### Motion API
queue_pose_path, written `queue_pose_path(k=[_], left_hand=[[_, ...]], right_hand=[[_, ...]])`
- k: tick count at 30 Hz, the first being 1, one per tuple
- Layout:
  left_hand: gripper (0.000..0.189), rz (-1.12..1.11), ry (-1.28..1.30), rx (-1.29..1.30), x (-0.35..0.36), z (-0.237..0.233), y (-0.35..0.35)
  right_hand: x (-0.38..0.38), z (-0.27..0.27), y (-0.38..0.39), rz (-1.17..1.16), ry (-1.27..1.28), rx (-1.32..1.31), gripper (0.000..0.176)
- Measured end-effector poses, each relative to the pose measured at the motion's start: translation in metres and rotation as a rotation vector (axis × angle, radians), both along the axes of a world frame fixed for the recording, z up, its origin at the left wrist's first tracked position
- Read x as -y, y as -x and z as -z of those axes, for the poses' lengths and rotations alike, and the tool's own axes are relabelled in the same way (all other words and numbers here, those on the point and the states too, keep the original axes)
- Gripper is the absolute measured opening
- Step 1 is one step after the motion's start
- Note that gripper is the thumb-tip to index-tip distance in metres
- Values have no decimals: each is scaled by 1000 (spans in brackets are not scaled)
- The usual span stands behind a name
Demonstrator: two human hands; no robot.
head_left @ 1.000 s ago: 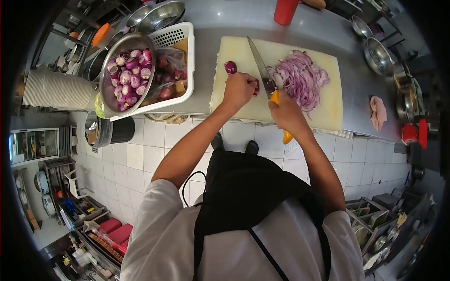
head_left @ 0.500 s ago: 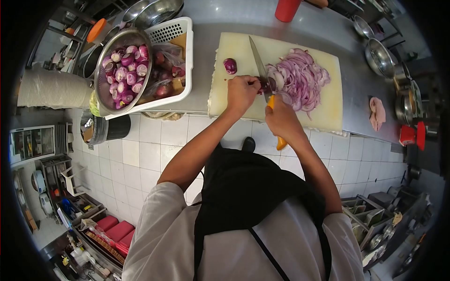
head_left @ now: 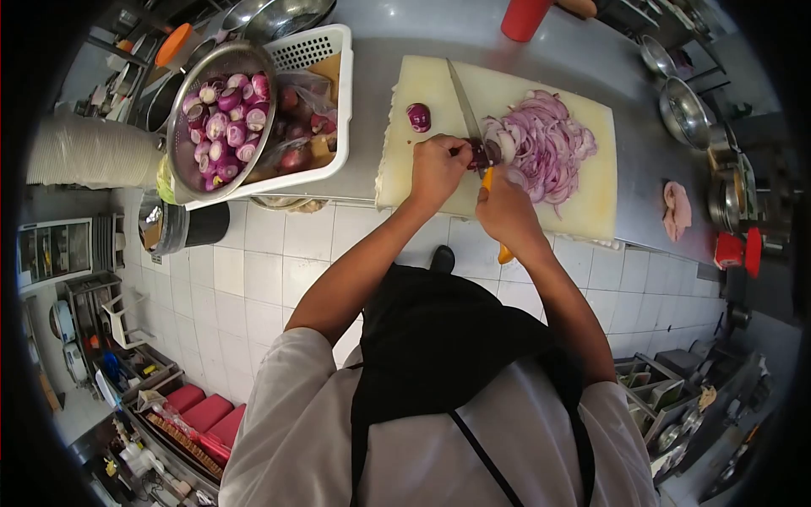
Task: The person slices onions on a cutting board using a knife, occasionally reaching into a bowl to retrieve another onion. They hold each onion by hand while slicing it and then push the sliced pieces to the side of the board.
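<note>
My right hand [head_left: 506, 204] is wrapped round the yellow handle of a long knife [head_left: 464, 103], its blade pointing away across the white cutting board [head_left: 583, 221]. Left of the blade, my left hand [head_left: 439, 171] pinches a dark red onion piece [head_left: 478, 153] against the board, fingertips curled close to the steel. Sliced purple onion [head_left: 553, 148] lies heaped right of the knife. One whole peeled onion [head_left: 418, 117] rests near the board's upper left.
A metal colander of peeled onions [head_left: 226, 127] leans on a white basket [head_left: 343, 101] at the left. A red container [head_left: 524, 19] stands behind the board. Right of it are a pinkish cloth [head_left: 676, 210] and metal bowls [head_left: 683, 113].
The camera view has shifted slightly. Both hands stay at nearly the same spot on the board, with the knife still against the onion piece.
</note>
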State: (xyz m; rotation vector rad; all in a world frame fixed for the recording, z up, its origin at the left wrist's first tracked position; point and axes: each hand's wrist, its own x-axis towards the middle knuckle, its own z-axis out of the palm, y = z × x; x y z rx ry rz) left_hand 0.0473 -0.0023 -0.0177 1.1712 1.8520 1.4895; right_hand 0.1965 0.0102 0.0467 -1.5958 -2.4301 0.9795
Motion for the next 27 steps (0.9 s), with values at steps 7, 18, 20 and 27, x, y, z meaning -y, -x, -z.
queue_pose_path(k=[7, 18, 20, 27], left_hand=[[18, -7, 62, 49, 3, -2, -3], [18, -8, -8, 37, 1, 6, -1], [18, -12, 2, 39, 0, 7, -2], [18, -6, 19, 73, 1, 1, -2]], right_hand=[[-31, 19, 11, -24, 20, -36, 32], [-2, -15, -6, -8, 97, 27, 30], [-4, 11, -2, -31, -44, -15, 30], [-37, -18, 7, 1, 191, -43, 30]])
